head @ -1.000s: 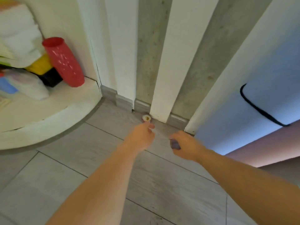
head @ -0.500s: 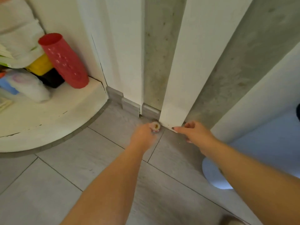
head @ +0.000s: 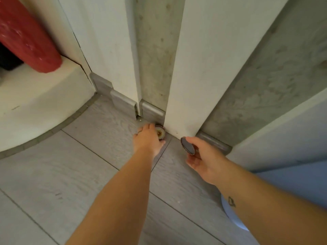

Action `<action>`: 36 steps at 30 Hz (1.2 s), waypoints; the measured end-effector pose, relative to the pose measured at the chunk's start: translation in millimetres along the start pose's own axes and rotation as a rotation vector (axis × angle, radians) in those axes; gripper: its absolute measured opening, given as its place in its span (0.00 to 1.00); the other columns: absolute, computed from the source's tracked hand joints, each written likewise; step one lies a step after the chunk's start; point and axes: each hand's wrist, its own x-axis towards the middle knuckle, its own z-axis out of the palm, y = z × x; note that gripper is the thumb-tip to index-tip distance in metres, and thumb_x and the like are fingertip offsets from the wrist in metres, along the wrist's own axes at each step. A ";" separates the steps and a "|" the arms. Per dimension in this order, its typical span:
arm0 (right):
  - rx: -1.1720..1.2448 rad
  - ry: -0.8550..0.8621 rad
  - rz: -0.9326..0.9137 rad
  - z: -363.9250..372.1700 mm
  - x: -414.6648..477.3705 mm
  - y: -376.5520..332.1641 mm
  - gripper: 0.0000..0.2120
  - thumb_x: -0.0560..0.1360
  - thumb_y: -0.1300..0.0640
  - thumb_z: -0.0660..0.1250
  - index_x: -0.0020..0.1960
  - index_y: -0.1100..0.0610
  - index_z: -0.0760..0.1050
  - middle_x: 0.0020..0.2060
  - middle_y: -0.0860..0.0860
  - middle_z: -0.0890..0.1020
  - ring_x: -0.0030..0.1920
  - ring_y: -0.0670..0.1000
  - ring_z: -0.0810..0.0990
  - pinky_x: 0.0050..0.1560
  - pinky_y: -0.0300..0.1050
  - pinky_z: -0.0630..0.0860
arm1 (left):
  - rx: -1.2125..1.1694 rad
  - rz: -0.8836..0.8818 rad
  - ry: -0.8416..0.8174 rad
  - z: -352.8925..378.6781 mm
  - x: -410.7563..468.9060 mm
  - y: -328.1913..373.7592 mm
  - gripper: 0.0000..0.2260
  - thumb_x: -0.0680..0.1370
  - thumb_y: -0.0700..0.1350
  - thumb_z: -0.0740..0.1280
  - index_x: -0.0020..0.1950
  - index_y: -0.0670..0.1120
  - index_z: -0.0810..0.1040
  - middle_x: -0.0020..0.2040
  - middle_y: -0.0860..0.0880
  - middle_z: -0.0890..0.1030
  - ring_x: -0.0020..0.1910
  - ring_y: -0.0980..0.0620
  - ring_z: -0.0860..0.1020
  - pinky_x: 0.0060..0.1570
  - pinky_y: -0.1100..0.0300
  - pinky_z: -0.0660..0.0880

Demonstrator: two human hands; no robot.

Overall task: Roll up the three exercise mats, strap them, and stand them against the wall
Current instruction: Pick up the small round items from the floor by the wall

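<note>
A rolled pale blue mat (head: 290, 156) stands against the wall at the right edge, its lower end (head: 230, 216) on the floor behind my right forearm. My left hand (head: 147, 139) reaches to the foot of the wall and closes around a small round tin (head: 160, 133) that sits on the floor by a white wall panel. My right hand (head: 203, 161) pinches a dark round disc (head: 188, 145), like a lid, just right of the tin and above the floor.
A red cylinder (head: 24, 38) leans on a raised white curved ledge (head: 40, 110) at the upper left. White panels (head: 200, 68) and grey concrete strips (head: 155, 50) form the wall, with a grey skirting board (head: 122, 101). Grey tiles (head: 70, 174) cover the floor.
My view has come closer to the wall base. My left hand has closed on the round tin. My right hand has pulled back slightly and turned, showing the dark disc.
</note>
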 end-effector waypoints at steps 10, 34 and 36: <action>-0.034 0.044 -0.111 7.8 -38.0 -7.8 0.10 0.72 0.55 0.72 0.50 0.58 0.77 0.42 0.52 0.78 0.39 0.48 0.74 0.37 0.41 0.73 | -0.482 0.131 -0.013 -38.6 -59.9 -1.3 0.28 0.69 0.52 0.76 0.65 0.48 0.71 0.58 0.50 0.71 0.54 0.52 0.75 0.52 0.62 0.71; -0.796 -0.264 -0.935 60.9 -430.1 -158.8 0.04 0.72 0.54 0.72 0.47 0.48 0.79 0.47 0.47 0.84 0.45 0.50 0.85 0.47 0.37 0.81 | -0.849 0.777 0.092 -403.1 -267.8 28.7 0.21 0.69 0.47 0.77 0.50 0.69 0.72 0.53 0.62 0.77 0.51 0.62 0.80 0.54 0.62 0.78; -0.820 -0.289 -0.980 63.9 -455.4 -166.1 0.05 0.72 0.53 0.72 0.45 0.47 0.78 0.45 0.47 0.84 0.42 0.48 0.85 0.45 0.36 0.81 | -0.938 0.796 0.068 -418.6 -279.3 29.0 0.23 0.70 0.45 0.76 0.55 0.68 0.72 0.59 0.59 0.76 0.55 0.59 0.80 0.56 0.62 0.76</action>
